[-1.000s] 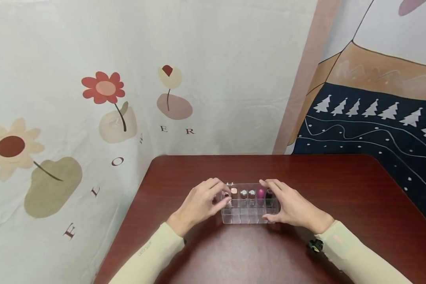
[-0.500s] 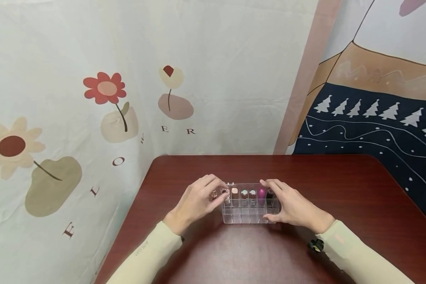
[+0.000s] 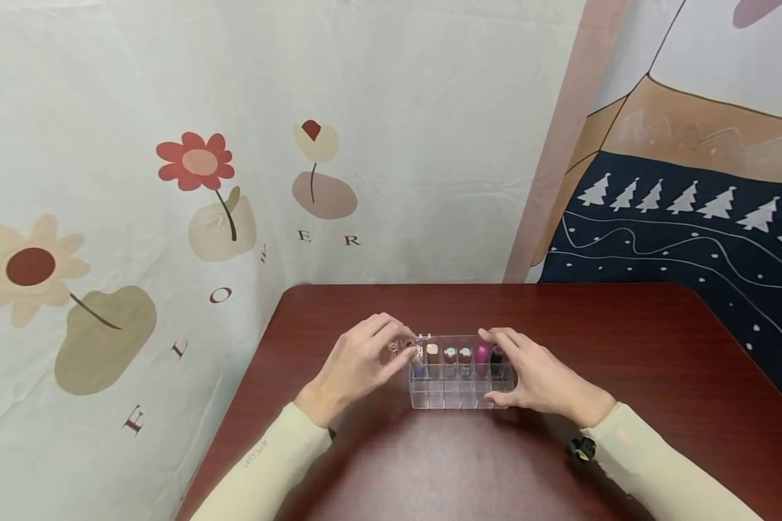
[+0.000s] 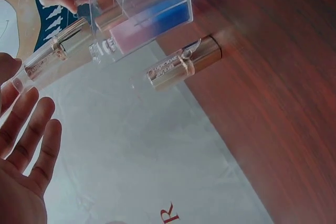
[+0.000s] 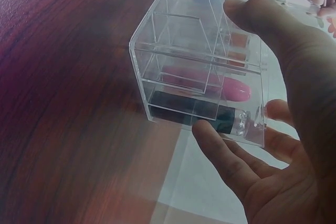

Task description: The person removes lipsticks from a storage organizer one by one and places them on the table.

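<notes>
With its fingertips my left hand (image 3: pixel 358 358) pinches one end of a gold lipstick tube (image 4: pixel 63 48), over the left end of the clear lipstick organizer (image 3: pixel 443 394). A bow decorates the tube. My right hand (image 3: pixel 539 376) grips the organizer's right end, thumb at the front and fingers behind. Along the back row stand a pink-and-blue tube (image 4: pixel 149 24) at the left, several brown lipsticks (image 3: pixel 457 358), a magenta tube (image 3: pixel 481 358) and a black tube (image 5: pixel 194 111). The front compartments show no tubes.
Another gold lipstick (image 4: pixel 186 64) with a bow stands on the table just left of the organizer. The dark red wooden table (image 3: pixel 593 318) meets a printed curtain (image 3: pixel 430 181) at its back and left edges.
My left hand has shifted up and left from the organizer's left compartment. Blue now shows in that compartment. My right hand keeps its grip on the organizer.
</notes>
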### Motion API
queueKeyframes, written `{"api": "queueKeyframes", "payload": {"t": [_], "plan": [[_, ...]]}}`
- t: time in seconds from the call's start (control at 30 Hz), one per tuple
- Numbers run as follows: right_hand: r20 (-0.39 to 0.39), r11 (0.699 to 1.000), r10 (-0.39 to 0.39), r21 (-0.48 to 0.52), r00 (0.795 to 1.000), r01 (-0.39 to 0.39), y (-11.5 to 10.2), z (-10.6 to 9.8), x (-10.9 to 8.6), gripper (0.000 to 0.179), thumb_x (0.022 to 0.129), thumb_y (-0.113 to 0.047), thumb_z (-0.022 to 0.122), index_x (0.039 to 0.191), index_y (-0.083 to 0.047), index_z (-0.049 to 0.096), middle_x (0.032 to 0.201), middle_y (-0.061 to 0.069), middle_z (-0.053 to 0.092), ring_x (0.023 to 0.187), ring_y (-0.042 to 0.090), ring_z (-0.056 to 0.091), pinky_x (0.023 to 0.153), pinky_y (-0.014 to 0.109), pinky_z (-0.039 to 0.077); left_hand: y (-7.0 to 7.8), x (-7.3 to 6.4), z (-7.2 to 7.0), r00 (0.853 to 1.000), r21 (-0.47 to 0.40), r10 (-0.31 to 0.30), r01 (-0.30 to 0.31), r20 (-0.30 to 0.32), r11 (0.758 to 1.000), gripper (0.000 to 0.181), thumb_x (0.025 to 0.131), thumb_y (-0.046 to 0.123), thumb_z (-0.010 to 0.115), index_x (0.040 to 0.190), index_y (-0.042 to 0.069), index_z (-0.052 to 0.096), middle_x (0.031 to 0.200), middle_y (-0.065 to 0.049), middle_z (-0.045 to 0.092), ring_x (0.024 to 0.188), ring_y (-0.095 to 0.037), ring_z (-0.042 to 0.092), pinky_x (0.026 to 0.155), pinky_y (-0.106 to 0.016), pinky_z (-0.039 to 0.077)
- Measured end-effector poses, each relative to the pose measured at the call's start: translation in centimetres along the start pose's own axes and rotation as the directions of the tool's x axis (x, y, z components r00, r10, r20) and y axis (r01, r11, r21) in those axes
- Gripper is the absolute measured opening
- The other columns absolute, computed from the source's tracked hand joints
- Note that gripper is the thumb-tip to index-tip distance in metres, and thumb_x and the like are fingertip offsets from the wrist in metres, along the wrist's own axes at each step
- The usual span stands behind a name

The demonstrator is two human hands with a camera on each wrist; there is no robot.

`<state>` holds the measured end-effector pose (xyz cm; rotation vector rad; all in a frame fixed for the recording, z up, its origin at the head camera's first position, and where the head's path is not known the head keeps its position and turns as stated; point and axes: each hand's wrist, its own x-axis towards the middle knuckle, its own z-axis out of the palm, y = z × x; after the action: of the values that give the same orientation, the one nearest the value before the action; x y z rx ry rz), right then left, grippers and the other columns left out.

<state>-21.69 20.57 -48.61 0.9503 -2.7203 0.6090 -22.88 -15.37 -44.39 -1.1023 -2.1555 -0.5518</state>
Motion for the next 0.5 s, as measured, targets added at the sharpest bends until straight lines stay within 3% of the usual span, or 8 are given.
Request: {"api": "queueKeyframes", "payload": {"t": [0.5], "plan": [[0.015,1.000,0.017,0.009,1.000,-0.017,0.0,0.0,0.0,0.109,0.079,-0.042,0.110,0.166,-0.005,0.056,0.159,0.021,0.066,0.138,0.039,0.072,0.116,0.062,0.064,-1.0,-0.8,-1.4,0.999,0.022,-0.030,0.031,-0.014,0.999,0.020,0.097,0.011,0.093,0.114,0.013,0.081,0.108,0.001,0.080,0.098,-0.016,0.079,0.091,-0.032,0.069]]}}
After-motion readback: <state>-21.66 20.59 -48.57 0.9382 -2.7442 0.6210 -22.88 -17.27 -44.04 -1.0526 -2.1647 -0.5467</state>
